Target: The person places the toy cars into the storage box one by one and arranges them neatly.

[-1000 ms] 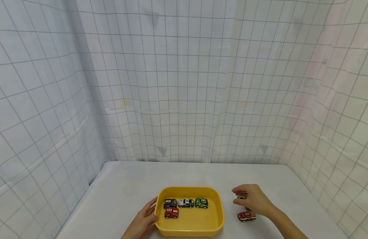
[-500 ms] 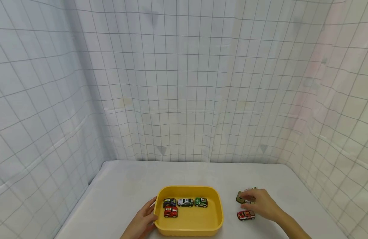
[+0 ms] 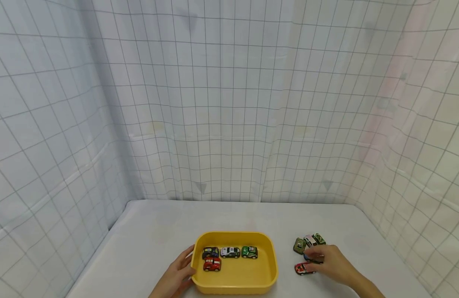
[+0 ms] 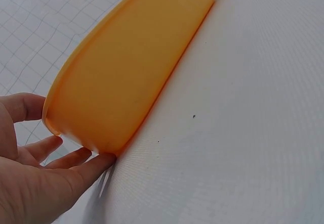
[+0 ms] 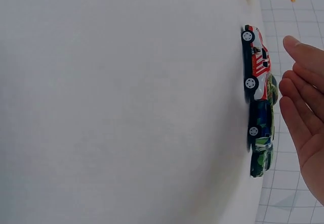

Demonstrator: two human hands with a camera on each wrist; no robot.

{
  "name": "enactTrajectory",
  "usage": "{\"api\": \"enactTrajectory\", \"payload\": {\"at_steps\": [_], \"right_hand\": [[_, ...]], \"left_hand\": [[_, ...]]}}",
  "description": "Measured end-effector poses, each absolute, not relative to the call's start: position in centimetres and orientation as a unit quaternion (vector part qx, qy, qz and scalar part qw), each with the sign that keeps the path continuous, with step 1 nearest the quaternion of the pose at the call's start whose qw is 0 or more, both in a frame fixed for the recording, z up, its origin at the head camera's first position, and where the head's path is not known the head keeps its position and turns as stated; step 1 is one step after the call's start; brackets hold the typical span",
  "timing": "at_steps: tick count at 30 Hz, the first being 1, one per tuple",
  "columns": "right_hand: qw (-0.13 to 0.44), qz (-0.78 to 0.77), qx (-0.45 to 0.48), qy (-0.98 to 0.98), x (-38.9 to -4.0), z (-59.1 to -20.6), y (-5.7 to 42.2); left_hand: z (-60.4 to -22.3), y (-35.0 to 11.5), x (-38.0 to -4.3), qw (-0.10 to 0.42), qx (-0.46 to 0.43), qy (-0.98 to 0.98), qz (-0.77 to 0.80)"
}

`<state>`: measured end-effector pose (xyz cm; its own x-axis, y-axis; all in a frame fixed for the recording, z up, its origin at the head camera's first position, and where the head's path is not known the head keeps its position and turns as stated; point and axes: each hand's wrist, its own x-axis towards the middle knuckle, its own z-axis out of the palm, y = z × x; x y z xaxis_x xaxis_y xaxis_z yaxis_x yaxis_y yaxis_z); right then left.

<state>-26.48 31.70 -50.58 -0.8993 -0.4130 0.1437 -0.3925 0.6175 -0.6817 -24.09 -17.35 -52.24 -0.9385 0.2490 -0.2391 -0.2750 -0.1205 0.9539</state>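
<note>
My left hand (image 3: 175, 275) holds the left end of a yellow plastic tray (image 3: 237, 290). In the left wrist view the thumb lies at the rim and the fingertips against the outer wall. Over to the right, my right hand (image 3: 333, 263) hovers at a red toy car (image 3: 302, 269), thumb beside its right end, fingers extended. A blue toy car (image 3: 309, 258) is partly hidden under that hand. Behind lie an olive toy car (image 3: 299, 245), a white one (image 3: 310, 240) and a green camouflage one (image 3: 319, 239). The right wrist view shows a gap between fingers (image 5: 291, 115) and cars.
Inside the tray, toward its left and back, sit a dark blue toy car (image 3: 211, 253), a white-and-black one (image 3: 230, 252), a green one (image 3: 249, 252) and a red one (image 3: 212, 264). A white-covered table (image 3: 158, 231) carries everything; gridded white curtains (image 3: 229, 124) surround it.
My right hand has moved rightward and nearer to me, from over the back cars to the red car, uncovering the olive, white and camouflage cars. My left hand stays at the tray.
</note>
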Motion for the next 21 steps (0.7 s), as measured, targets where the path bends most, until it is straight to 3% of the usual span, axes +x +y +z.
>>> {"api": "enactTrajectory", "payload": {"at_steps": [21], "right_hand": [[-0.004, -0.297, -0.256, 0.92, -26.5, -52.8, 32.0]], "left_hand": [[-52.2, -17.2, -23.9, 0.168, -0.014, 0.643, 0.748]]}}
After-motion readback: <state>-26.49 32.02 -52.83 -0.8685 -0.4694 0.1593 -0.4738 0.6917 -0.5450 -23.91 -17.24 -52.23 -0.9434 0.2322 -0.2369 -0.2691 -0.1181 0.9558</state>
